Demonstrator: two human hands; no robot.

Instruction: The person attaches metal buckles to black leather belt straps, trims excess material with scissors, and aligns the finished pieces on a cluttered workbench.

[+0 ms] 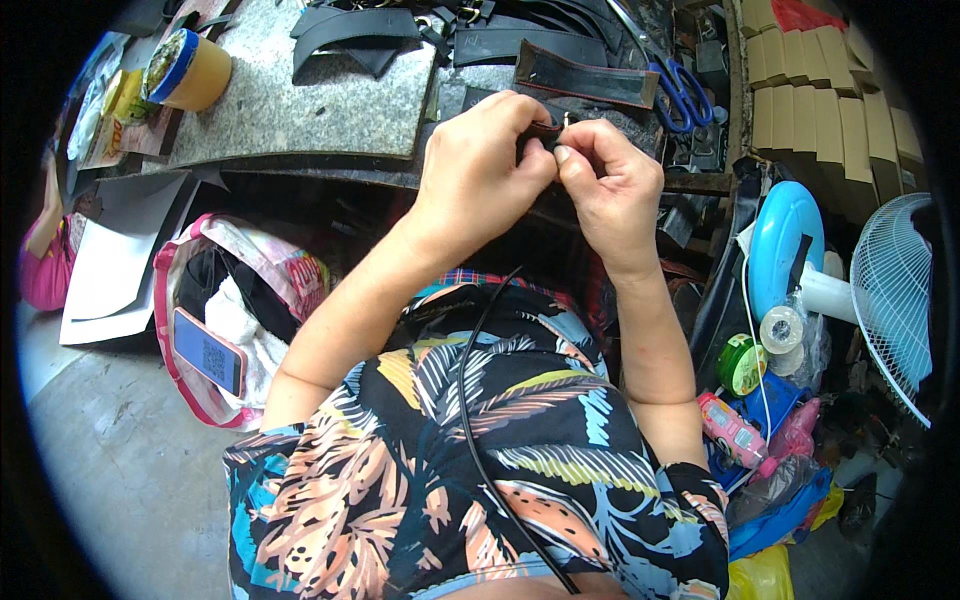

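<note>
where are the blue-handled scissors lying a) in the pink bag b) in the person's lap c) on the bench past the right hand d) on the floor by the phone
c: the blue-handled scissors lie on the cluttered bench, up and to the right of the right hand, which pinches a small dark strap piece together with the left hand.

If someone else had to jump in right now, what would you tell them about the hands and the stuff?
Left hand: closed around a small dark strap piece.
Right hand: pinching the same piece, fingertips beside a small metal bit on it.
Both are held just above the near edge of the workbench.
More dark strap pieces lie on the bench, blue-handled scissors to the right, a yellow jar to the left.
How far along the piece is: cannot tell.
</note>
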